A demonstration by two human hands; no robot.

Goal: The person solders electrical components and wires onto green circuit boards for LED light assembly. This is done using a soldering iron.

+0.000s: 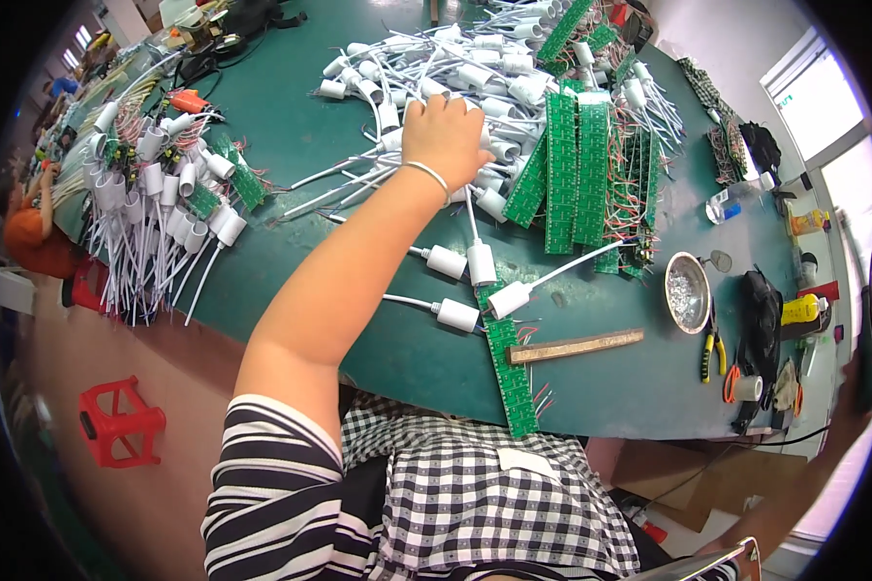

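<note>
My left hand (444, 143) reaches palm down onto a pile of white cylindrical sockets with white cables (475, 76). Its fingers curl downward and their tips are hidden, so what lies in them cannot be made out. Nearer me, a long green circuit board strip (507, 363) lies with short red wires along its side. Around its far end rest several loose sockets, among them one upright white socket (481, 263) and one tilted white socket (509, 300). A wooden stick (576, 347) lies across the strip's right edge. My right hand does not show.
Green board strips (576, 174) with red wires are stacked right of the pile. Another socket bundle (155, 194) hangs over the table's left edge. At right are a metal bowl (687, 293), yellow-black pliers (714, 354) and a yellow bottle (802, 309). A red stool (124, 421) stands on the floor; a person in orange (37, 237) is far left.
</note>
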